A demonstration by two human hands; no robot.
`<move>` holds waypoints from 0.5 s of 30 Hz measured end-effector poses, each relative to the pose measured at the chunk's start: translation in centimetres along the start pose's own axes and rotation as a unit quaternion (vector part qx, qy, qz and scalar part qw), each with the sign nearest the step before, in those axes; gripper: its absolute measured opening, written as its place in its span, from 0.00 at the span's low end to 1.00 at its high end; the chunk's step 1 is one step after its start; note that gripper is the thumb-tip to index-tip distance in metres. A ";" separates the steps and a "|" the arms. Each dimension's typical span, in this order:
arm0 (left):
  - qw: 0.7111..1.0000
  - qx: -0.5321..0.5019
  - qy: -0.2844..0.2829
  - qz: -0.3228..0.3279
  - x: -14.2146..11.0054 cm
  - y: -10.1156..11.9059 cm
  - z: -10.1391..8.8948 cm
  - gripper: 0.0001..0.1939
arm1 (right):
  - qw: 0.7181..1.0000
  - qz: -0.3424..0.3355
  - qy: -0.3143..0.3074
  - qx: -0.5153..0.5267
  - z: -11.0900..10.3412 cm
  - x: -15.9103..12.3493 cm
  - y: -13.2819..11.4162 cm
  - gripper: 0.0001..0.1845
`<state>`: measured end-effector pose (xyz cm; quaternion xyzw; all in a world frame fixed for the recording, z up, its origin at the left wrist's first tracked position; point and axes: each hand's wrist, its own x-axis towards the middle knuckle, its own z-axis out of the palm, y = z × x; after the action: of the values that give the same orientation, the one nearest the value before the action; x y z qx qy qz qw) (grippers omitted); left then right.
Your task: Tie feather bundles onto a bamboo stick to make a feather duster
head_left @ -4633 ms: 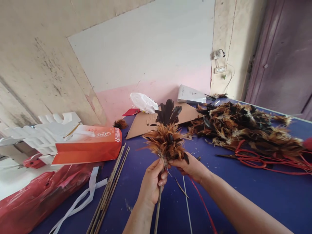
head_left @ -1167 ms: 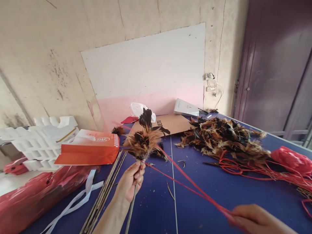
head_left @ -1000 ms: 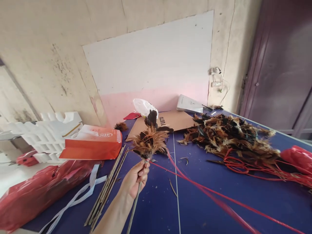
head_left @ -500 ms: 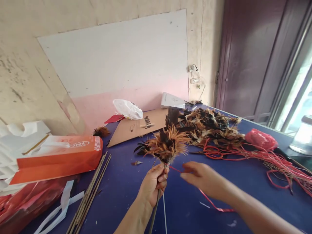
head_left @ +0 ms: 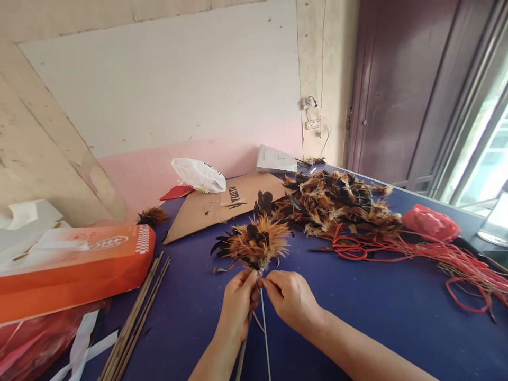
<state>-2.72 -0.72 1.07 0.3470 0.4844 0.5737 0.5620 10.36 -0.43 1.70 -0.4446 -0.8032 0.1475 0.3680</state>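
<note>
My left hand (head_left: 238,299) is closed around the thin stick handle (head_left: 241,352) of a feather duster, just below its head. Brown, orange and black feathers (head_left: 260,243) fan out above the fist. My right hand (head_left: 293,296) is pinched right beside the left, at the base of the feathers. A little of the pink string (head_left: 260,274) shows at the binding between both hands; the rest is hidden by the fingers.
Loose feathers (head_left: 337,203) are heaped at the back right, with red-handled scissors (head_left: 351,248) and pink strings (head_left: 448,259) nearby. Several sticks (head_left: 137,317) lie at left beside an orange bag (head_left: 91,264). Flat cardboard (head_left: 210,211) lies behind the duster.
My right hand has moved left, from out at the side with the string stretched, to meet my left hand at the binding. The long pink strand across the table no longer shows.
</note>
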 end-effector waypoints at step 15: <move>0.996 0.083 -0.010 0.032 -1.3 -0.7 -0.1 0.17 | 0.991 0.030 -0.004 0.132 -0.1 -0.7 -0.5 0.17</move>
<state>-2.46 -2.07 0.51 0.4134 0.5131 0.5458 0.5175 10.39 -1.33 1.73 -0.4158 -0.7644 0.2645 0.4157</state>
